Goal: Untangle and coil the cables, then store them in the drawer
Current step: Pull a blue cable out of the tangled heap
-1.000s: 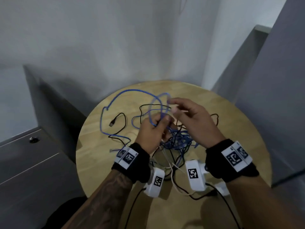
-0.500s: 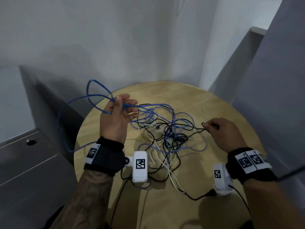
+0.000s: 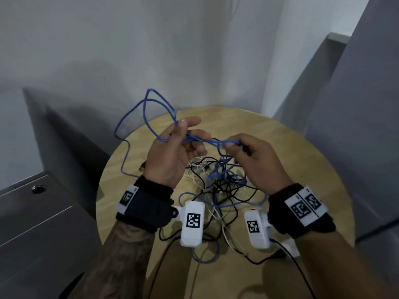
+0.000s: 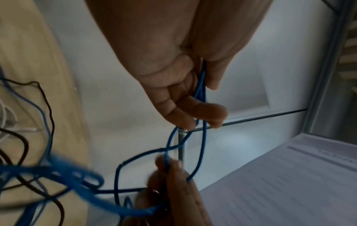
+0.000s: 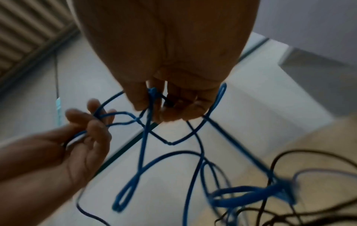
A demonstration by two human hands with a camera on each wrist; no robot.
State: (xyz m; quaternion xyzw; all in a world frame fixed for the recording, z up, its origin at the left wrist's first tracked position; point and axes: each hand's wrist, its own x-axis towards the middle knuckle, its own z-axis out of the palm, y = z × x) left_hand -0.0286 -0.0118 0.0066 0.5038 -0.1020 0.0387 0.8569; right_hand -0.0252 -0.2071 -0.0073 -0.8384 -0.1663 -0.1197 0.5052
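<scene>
A blue cable (image 3: 203,140) runs between my two hands above a round wooden table (image 3: 302,169). My left hand (image 3: 185,134) grips several blue loops that rise up and to the left of it; the left wrist view shows those strands (image 4: 201,91) between its thumb and fingers (image 4: 193,110). Close to its right, my right hand (image 3: 235,145) pinches the same blue cable, the strand (image 5: 144,152) hanging below its fingertips (image 5: 154,107). Under both hands a tangle (image 3: 218,182) of black, white and blue cables lies on the table.
A grey metal cabinet (image 3: 32,223) with a round lock (image 3: 37,188) stands at the left of the table. A black cable's plug (image 3: 141,168) lies by the table's left edge. Grey panels rise at the right, a white wall behind.
The hands, apart half a second ago, have come together over the tangle. The left hand moved right with its blue loops. The right hand left the black cable and now pinches the blue one.
</scene>
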